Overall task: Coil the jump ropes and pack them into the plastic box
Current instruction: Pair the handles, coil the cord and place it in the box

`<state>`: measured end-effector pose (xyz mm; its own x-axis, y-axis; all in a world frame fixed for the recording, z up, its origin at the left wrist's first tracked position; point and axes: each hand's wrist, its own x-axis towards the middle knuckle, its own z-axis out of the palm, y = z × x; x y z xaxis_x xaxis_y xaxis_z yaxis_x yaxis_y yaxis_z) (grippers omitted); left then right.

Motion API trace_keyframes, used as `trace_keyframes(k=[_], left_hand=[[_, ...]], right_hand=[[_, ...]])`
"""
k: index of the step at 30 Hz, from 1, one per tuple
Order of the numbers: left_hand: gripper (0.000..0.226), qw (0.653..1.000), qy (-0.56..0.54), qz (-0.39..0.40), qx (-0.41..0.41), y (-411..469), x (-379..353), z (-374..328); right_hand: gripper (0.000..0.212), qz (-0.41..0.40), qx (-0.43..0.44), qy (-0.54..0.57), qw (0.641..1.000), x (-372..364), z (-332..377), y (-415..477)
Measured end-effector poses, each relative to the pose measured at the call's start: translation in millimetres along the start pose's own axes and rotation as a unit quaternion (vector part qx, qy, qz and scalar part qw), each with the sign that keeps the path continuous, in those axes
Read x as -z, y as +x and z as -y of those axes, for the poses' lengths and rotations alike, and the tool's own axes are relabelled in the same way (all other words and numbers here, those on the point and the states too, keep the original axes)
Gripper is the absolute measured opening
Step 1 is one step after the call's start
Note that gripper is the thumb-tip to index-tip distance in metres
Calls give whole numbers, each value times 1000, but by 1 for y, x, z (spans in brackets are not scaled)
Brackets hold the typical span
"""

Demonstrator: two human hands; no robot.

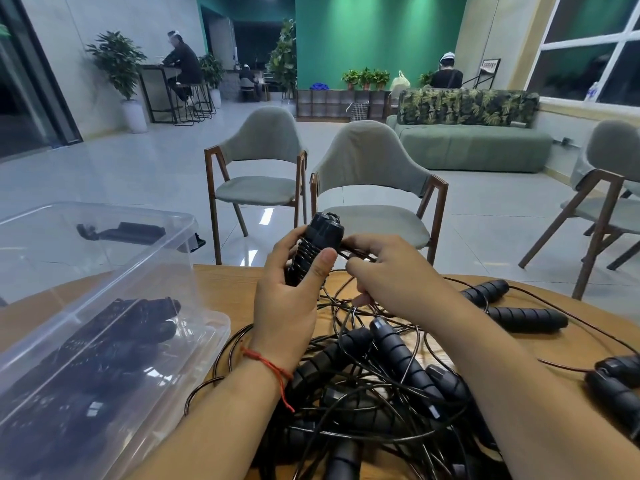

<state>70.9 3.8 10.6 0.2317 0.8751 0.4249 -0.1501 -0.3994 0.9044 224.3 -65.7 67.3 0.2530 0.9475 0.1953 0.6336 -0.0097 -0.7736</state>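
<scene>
Winding is judged to be the step in hand. A black ribbed jump-rope handle (320, 233) is held upright in the left hand (291, 306), with the fingers curled behind it and the thumb pressed against its front. Several turns of cord are seen wrapped around the grip just above the thumb. Whether a second handle is bundled with it cannot be told.

A thin black cord (360, 256) is pinched in the right hand (391, 271), at three o'clock of the handle and just beside it.

For a tidy coil, the cord should be kept lightly taut and laid turn beside turn down the grip. Slack should be drawn up gently, since the loose length appears to run down into the tangled heap of black jump ropes (374, 393). A sharp pull could be expected to tighten a knot or drag other handles along. The tail is best tucked under the last turn so the bundle is not undone when it is set down.

The heap lies on the round wooden table (225, 289) at six o'clock of both hands, beneath the forearms. The clear plastic box (211, 327) stands at nine o'clock of the left hand, near it but not touching. Dark coiled bundles (138, 323) are already seen inside, so the task is judged partly done.
</scene>
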Motion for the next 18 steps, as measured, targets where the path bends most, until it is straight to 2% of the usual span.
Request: trace_keyframes(k=[5,10,14,18], left_hand=[[54,994,84,-42,-53,0,0,5],[76,983,173,-52,-36,2,2,10],[61,983,183,-7,-1,5,2,11],[47,996,69,36,40,5,0,14]], right_hand=[[24,-4,34,-34,999,-7,7,-3],[27,4,-4,89,996,-15,10,-2],[29,-42,6,137,990,-25,7,-4],[22,-111,11,123,986,-28,-3,-1]])
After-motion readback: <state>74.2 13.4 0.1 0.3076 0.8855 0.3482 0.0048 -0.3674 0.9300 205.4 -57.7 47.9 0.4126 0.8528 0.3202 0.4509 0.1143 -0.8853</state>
